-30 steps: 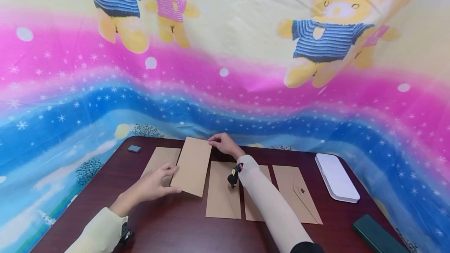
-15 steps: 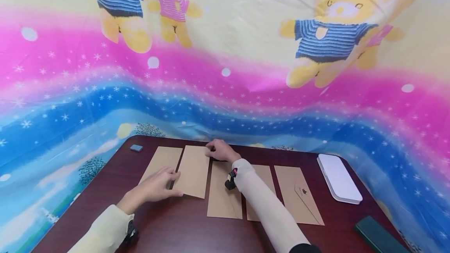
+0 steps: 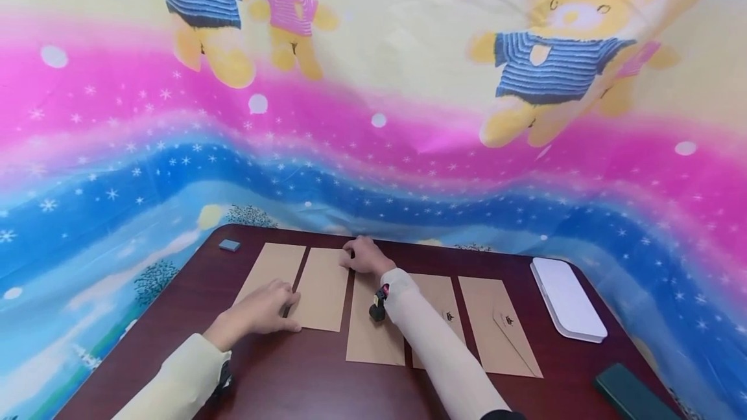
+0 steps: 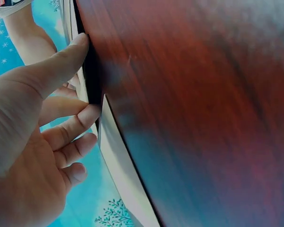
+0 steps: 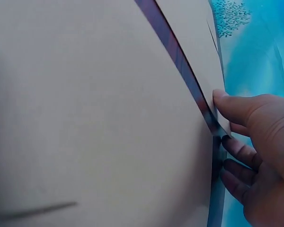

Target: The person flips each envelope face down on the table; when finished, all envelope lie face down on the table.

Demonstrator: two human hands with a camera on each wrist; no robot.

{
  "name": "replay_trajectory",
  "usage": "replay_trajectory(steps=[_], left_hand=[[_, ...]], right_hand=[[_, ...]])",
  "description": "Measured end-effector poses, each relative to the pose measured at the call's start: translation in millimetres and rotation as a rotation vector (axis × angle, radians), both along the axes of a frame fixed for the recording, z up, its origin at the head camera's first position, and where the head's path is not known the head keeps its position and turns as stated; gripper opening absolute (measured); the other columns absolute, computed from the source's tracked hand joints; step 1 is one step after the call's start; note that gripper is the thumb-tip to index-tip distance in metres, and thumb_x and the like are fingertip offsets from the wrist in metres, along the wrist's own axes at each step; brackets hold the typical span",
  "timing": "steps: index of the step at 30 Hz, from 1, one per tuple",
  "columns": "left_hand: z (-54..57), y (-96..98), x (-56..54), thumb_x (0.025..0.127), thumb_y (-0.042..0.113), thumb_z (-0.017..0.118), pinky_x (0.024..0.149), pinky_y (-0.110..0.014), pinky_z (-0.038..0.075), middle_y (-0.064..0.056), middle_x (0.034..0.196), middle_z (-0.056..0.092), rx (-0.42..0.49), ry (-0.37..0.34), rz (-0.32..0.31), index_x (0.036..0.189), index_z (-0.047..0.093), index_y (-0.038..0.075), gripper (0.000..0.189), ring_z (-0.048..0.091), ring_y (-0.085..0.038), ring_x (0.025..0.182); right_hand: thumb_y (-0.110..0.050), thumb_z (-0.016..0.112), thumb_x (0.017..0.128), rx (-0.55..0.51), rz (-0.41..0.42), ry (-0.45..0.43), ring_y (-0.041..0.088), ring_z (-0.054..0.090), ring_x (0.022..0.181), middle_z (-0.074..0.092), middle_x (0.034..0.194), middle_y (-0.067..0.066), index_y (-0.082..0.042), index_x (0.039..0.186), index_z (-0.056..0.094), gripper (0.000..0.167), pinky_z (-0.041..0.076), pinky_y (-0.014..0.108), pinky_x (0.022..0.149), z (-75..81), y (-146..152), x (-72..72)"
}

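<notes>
A plain kraft paper envelope lies close over the table, second from the left in a row of several. My left hand holds its near left corner, thumb at the near edge and fingertips at the left edge. At the far right corner, my right hand pinches the same envelope. In the right wrist view the thumb rests on top of the paper with the fingers at the edge. The left wrist view shows the left hand low at the table surface, other fingers loosely curled.
Another plain envelope lies to the left; to the right are envelopes with flaps, such as the rightmost one with a crown print. A small blue-grey block, a white case and a dark green case sit on the dark red table.
The envelope, earlier raised and tilted, has come down level with the row beside the left one. Both hands have lowered with it, and the right hand has moved slightly toward the near side.
</notes>
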State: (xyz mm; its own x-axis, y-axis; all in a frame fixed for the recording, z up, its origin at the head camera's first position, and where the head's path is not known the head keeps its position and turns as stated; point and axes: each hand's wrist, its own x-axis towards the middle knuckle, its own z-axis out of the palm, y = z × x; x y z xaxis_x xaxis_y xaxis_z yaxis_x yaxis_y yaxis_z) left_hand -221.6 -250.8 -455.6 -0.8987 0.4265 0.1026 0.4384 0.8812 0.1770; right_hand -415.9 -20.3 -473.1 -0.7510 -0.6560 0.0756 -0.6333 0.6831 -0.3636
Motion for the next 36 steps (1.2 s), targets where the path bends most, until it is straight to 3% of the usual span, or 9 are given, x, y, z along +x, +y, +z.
replay_trajectory(steps=[3, 7, 13, 17, 19, 22, 27, 32, 36], left_hand=[[2.8, 2.2, -3.4, 0.078, 0.043, 0.087, 0.07, -0.03, 0.033, 0.005, 0.079, 0.045, -0.02, -0.003, -0.017, 0.082, 0.062, 0.015, 0.038, 0.038, -0.014, 0.079], [3.8, 3.3, -8.6, 0.079, 0.04, 0.087, 0.069, -0.029, 0.031, 0.005, 0.075, 0.042, -0.026, -0.007, -0.036, 0.074, 0.056, 0.015, 0.04, 0.036, -0.014, 0.076], [5.1, 5.5, -15.6, 0.078, 0.039, 0.088, 0.068, -0.029, 0.031, 0.005, 0.073, 0.042, -0.014, -0.018, -0.042, 0.074, 0.058, 0.014, 0.039, 0.036, -0.014, 0.075], [7.0, 9.6, -16.9, 0.077, 0.042, 0.088, 0.071, -0.032, 0.037, 0.002, 0.079, 0.052, 0.01, -0.038, -0.018, 0.091, 0.071, 0.011, 0.038, 0.042, -0.015, 0.08], [7.1, 12.2, -15.0, 0.077, 0.044, 0.088, 0.075, -0.036, 0.042, 0.0, 0.088, 0.061, 0.04, -0.03, -0.015, 0.108, 0.075, 0.008, 0.049, 0.047, -0.017, 0.086], [5.7, 17.4, -7.3, 0.078, 0.044, 0.088, 0.083, -0.039, 0.045, -0.002, 0.104, 0.068, 0.133, -0.04, -0.033, 0.131, 0.071, 0.008, 0.067, 0.052, -0.018, 0.097], [4.0, 34.7, 6.6, 0.081, 0.045, 0.085, 0.093, -0.045, 0.049, 0.001, 0.116, 0.069, 0.21, -0.055, -0.105, 0.134, 0.069, 0.009, 0.067, 0.055, -0.021, 0.111], [9.8, 62.7, 10.3, 0.082, 0.052, 0.082, 0.096, -0.048, 0.051, 0.0, 0.121, 0.069, 0.137, -0.052, -0.149, 0.133, 0.071, 0.013, 0.065, 0.056, -0.022, 0.115], [12.7, 88.0, 9.5, 0.079, 0.056, 0.082, 0.095, -0.047, 0.051, -0.004, 0.124, 0.07, 0.056, -0.021, -0.165, 0.127, 0.074, 0.013, 0.064, 0.058, -0.024, 0.113]], right_hand=[[-0.025, 0.068, 0.099, 0.017, -0.02, 0.01, 0.017, 0.055, 0.086, 0.072, 0.101, 0.008, -0.009, 0.124, 0.073, 0.03, 0.046, 0.03, 0.082, 0.0, 1.9, -2.1], [-0.025, 0.065, 0.101, 0.028, -0.025, 0.029, 0.017, 0.054, 0.085, 0.072, 0.102, 0.008, -0.01, 0.121, 0.074, 0.027, 0.044, 0.03, 0.081, -1.5, 3.5, -5.7], [-0.023, 0.064, 0.101, 0.05, -0.016, 0.03, 0.014, 0.049, 0.076, 0.067, 0.092, 0.003, -0.011, 0.119, 0.074, 0.024, 0.041, 0.028, 0.077, 3.8, 7.0, -7.1], [-0.028, 0.065, 0.102, 0.065, -0.009, -0.003, 0.018, 0.06, 0.088, 0.071, 0.106, 0.008, -0.007, 0.127, 0.07, 0.033, 0.048, 0.031, 0.084, 12.0, 13.2, -5.1], [-0.031, 0.065, 0.102, 0.071, -0.009, -0.037, 0.02, 0.065, 0.102, 0.072, 0.119, 0.009, -0.008, 0.133, 0.067, 0.04, 0.052, 0.034, 0.092, 17.0, 19.0, -2.3], [-0.036, 0.067, 0.1, 0.077, -0.005, -0.085, 0.021, 0.066, 0.116, 0.071, 0.128, 0.006, -0.013, 0.137, 0.066, 0.044, 0.053, 0.04, 0.1, 26.0, 31.7, 5.5], [-0.039, 0.069, 0.098, 0.122, -0.023, -0.088, 0.019, 0.068, 0.111, 0.074, 0.12, 0.002, -0.014, 0.127, 0.072, 0.039, 0.054, 0.04, 0.098, 38.3, 64.6, 17.5], [-0.036, 0.076, 0.093, 0.164, -0.119, -0.086, 0.019, 0.068, 0.101, 0.074, 0.113, 0.004, -0.01, 0.122, 0.074, 0.039, 0.055, 0.04, 0.09, 43.6, 99.7, 25.4], [-0.039, 0.08, 0.089, 0.213, -0.183, -0.087, 0.02, 0.068, 0.107, 0.073, 0.121, 0.003, -0.014, 0.121, 0.075, 0.041, 0.055, 0.045, 0.095, 40.4, 114.2, 29.7]])
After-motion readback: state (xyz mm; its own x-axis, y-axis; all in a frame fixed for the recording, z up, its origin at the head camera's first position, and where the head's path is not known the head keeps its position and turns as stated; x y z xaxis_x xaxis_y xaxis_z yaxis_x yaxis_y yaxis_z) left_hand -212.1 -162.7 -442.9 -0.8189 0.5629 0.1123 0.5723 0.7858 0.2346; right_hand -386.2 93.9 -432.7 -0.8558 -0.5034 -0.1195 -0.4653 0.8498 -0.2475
